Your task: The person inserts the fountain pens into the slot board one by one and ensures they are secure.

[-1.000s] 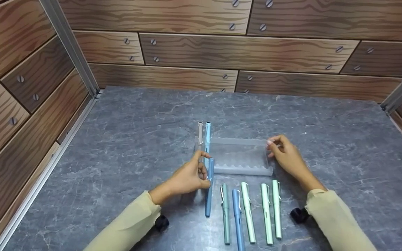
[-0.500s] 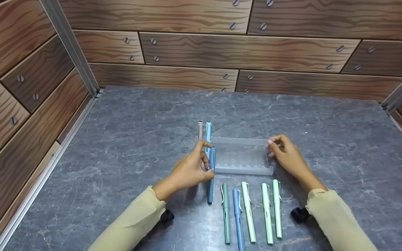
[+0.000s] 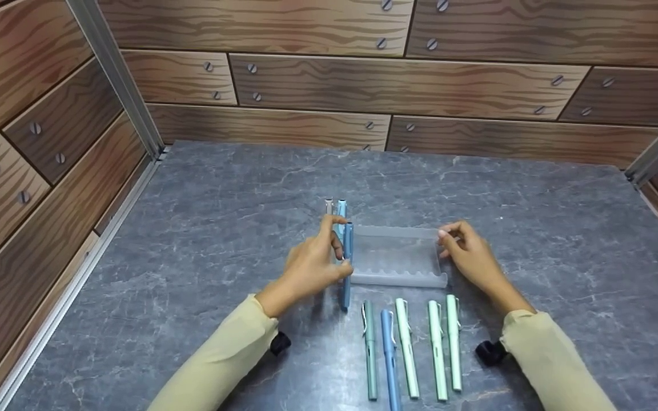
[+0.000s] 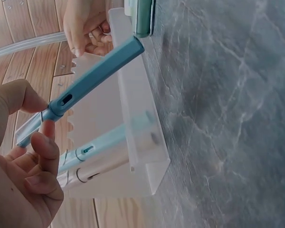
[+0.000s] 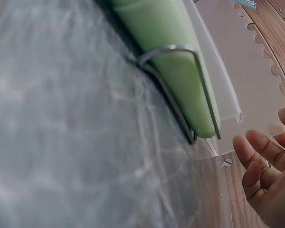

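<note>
My left hand (image 3: 315,265) pinches a dark blue pen (image 3: 346,285) between thumb and fingers, over the left part of a clear plastic pen tray (image 3: 400,279). The left wrist view shows this pen (image 4: 95,76) slanting above the notched tray (image 4: 137,114). In the tray's left end lie a light blue pen (image 4: 109,140) and a greyish-beige pen (image 4: 109,164), side by side; in the head view my left hand partly covers them. My right hand (image 3: 469,254) grips the tray's right edge with thumb and fingertips.
In front of the tray several pens lie in a loose row: a dark green pen (image 3: 369,351), a blue pen (image 3: 389,359) and light green pens (image 3: 406,348). A wood-patterned wall (image 3: 317,85) stands behind the grey marbled table (image 3: 237,188).
My left hand has moved away from me and slightly right, carrying the dark blue pen from the tray's front up over its left part. The right hand stays at the tray's edge.
</note>
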The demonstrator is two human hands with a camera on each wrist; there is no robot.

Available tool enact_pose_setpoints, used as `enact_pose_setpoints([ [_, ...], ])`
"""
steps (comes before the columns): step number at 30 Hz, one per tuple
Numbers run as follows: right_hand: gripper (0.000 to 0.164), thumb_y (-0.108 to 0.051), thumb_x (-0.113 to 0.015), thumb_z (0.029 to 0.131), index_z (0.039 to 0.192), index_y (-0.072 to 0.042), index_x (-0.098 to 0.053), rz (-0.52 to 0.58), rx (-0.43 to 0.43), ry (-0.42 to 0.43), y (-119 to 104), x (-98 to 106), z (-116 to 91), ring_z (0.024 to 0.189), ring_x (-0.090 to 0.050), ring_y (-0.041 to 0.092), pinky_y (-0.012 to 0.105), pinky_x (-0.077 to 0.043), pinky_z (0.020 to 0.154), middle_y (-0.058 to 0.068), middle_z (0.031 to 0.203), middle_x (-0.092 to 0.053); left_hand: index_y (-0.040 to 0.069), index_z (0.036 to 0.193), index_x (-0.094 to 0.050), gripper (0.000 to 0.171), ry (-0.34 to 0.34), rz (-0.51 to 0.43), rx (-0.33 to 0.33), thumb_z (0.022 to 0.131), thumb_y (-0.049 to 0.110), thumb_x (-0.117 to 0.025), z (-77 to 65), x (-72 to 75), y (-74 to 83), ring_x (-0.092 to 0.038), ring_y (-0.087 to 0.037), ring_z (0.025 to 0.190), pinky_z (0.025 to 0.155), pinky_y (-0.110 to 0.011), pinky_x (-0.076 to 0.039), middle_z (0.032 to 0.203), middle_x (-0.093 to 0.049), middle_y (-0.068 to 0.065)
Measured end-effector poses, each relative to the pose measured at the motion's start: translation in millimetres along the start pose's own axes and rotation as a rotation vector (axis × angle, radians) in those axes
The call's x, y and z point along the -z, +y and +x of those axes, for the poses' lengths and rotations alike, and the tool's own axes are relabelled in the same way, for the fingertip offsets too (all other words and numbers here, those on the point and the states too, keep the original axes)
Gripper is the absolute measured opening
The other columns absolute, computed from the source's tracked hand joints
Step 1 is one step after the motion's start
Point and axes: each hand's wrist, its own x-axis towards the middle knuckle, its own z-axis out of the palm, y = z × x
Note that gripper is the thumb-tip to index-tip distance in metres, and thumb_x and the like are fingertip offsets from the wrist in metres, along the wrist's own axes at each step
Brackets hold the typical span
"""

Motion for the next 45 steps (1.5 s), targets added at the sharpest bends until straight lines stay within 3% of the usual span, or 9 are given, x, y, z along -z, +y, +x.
enact_pose_setpoints([
  [12,0.027,-0.023,-0.049,0.101,0.112,0.001,-0.053,0.0,-0.005,-0.006,-1,1,-1,0.07,-0.063,0.007,0.022,-0.053,0.069,0.018,0.097,-0.063,0.018,0.132,-0.037,0.063,0.097,0.077,-0.057,0.077,0.014,-0.067,9.3,2.6,2.0,-0.037,-0.005,0.051,0.044,-0.021,-0.027,0.08,-0.058,0.006],
  [19,0.028,-0.024,-0.048,0.102,0.115,0.0,-0.052,-0.007,-0.021,-0.017,-1,0,-1,0.071,-0.064,0.009,0.021,-0.052,0.07,0.02,0.099,-0.063,0.017,0.134,-0.037,0.063,0.123,0.079,-0.04,0.079,0.015,-0.067,15.8,3.6,2.3,-0.04,-0.007,0.052,0.046,-0.022,-0.029,0.082,-0.059,0.006],
  [22,0.026,-0.02,-0.047,0.102,0.115,0.002,-0.051,-0.015,-0.035,-0.019,-15,1,-5,0.071,-0.064,0.011,0.02,-0.052,0.071,0.024,0.1,-0.063,0.018,0.134,-0.038,0.064,0.137,0.074,-0.033,0.078,0.015,-0.068,17.6,3.5,2.1,-0.042,-0.007,0.053,0.046,-0.022,-0.029,0.082,-0.059,0.007],
  [26,0.025,-0.017,-0.047,0.102,0.115,0.004,-0.051,-0.014,-0.047,-0.014,-18,1,-6,0.072,-0.065,0.014,0.021,-0.052,0.07,0.027,0.101,-0.063,0.018,0.133,-0.038,0.063,0.163,0.075,-0.039,0.077,0.015,-0.068,20.1,3.3,2.2,-0.041,-0.006,0.052,0.045,-0.022,-0.029,0.082,-0.059,0.007],
  [32,0.027,-0.021,-0.049,0.101,0.115,0.002,-0.052,0.003,-0.026,-0.005,-1,0,0,0.07,-0.063,0.01,0.019,-0.051,0.069,0.023,0.099,-0.064,0.017,0.133,-0.038,0.061,0.183,0.093,-0.047,0.079,0.015,-0.067,23.9,3.9,4.0,-0.038,-0.006,0.051,0.044,-0.021,-0.027,0.083,-0.059,0.006],
  [45,0.025,-0.021,-0.049,0.101,0.113,0.001,-0.052,0.003,-0.018,-0.012,-1,0,0,0.071,-0.064,0.012,0.02,-0.052,0.069,0.021,0.098,-0.064,0.017,0.13,-0.038,0.061,0.209,0.146,-0.055,0.078,0.015,-0.068,30.8,0.2,1.1,-0.044,-0.007,0.053,0.045,-0.022,-0.031,0.079,-0.06,0.005],
])
